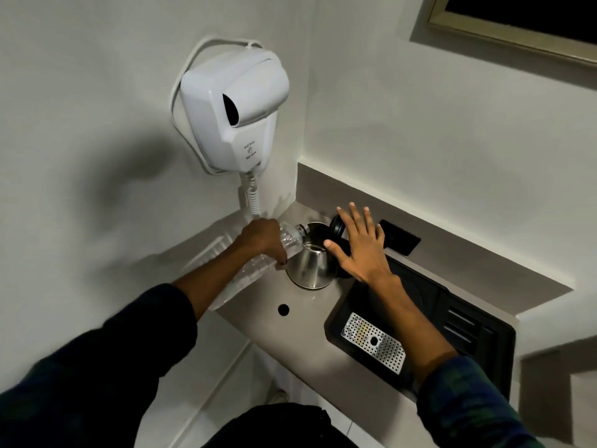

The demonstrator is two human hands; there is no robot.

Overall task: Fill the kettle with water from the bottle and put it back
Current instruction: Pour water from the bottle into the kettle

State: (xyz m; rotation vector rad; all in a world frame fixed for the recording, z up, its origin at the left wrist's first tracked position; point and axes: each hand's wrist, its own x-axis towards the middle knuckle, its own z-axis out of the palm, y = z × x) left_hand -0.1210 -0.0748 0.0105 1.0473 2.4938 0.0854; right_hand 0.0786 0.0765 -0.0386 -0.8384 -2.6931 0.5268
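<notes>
Sleeves: dark fabric (97, 376), nearest, at 7 and 5 o'clock.
Left hand (263, 239): wrapped around clear plastic bottle (258, 270), tilted, mouth at the kettle's opening.
Right hand (361, 244): fingers spread, over the kettle's black handle.
Steel kettle (311, 265): lid open, on grey table (290, 331), 12 o'clock of black tray (468, 324).

Steel kettle (310, 265) upright on counter, lid open, clear bottle (258, 266) tipped, mouth at rim
</notes>
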